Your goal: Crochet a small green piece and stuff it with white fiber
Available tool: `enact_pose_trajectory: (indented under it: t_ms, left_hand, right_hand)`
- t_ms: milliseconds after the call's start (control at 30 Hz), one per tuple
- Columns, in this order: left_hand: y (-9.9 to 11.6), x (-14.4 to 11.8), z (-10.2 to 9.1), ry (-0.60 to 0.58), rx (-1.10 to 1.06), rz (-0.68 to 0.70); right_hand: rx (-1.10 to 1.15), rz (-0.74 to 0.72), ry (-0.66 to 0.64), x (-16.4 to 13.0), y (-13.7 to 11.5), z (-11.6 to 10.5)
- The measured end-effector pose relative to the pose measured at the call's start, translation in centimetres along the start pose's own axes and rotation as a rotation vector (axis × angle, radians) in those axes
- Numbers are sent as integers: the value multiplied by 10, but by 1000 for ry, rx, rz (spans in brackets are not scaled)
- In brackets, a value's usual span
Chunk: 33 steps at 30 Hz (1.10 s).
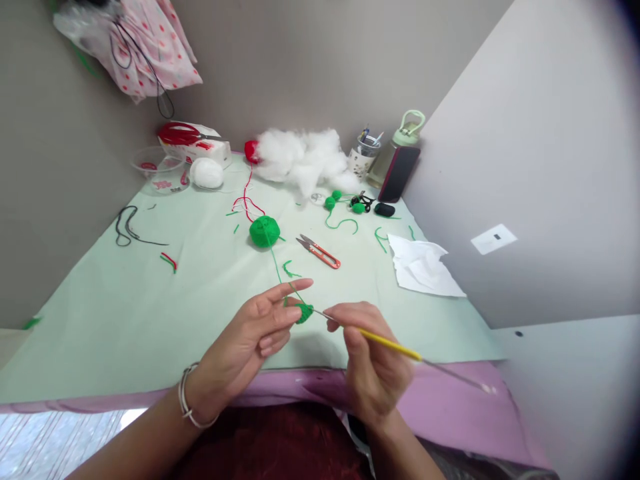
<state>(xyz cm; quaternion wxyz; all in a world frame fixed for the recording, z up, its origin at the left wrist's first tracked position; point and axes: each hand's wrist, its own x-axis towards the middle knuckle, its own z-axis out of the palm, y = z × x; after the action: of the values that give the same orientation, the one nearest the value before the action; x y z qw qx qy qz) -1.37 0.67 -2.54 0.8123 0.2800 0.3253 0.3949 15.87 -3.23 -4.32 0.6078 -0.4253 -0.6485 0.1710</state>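
My left hand (267,327) pinches a small green crochet piece (305,313) between thumb and fingers, with its index finger stretched out. Green yarn runs over that finger from the green yarn ball (265,231) farther back on the table. In my right hand (373,353) is a crochet hook (390,343) with a yellow grip, held like a pen. Its thin metal tip meets the edge of the green piece; whether a loop is on it I cannot tell. Beyond my hands lie orange-handled thread snips (320,253) and a green yarn scrap (290,269).
White stuffing (305,157) and a red yarn ball (251,151) sit at the back. Left of them are a white yarn ball (207,173), a plastic tub (163,175) and red scissors (181,133). At right stand a bottle (393,157), a phone (400,173) and crumpled paper (423,265).
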Motion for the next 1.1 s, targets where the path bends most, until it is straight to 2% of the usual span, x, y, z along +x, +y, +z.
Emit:
enact_pose_trajectory:
  t_ms: [100,200,300,367,433,500,567,700,833,1000,1100]
  left_hand:
    - [1,0,1,4,36,60]
    - [-3,-1,1,-8,130,97]
    - [-8,-2,3,45,199,169]
    - [-10,-1,4,74,181,187]
    - [-9,0,4,55,101,117]
    - [-7,2,2,9,-1,9]
    - [-5,5,0,-13,-77,-41]
    - [-3,5,-1,7,-46,40]
    - [-7,2,2,-26,125,125]
    - [-8,0,-3,10,269,153]
    - [-9,0,-7,30,308,175]
  right_hand:
    - [202,169,45,7,-1,4]
    - [236,191,-2,9,0,9]
    - [137,127,-22,4,1,11]
    - [-29,1,-40,-2,2,11]
    - [-192,-142,-65,-6,3,9]
    - [-219,-172,-64,-6,3,6]
    - [-99,-49,-9,-2,2,4]
    - [228,214,59,6,1,5]
    - [325,309,-3,6,5,8]
    - [467,438,19,7,11,5]
    - [457,410,15,8,9,2]
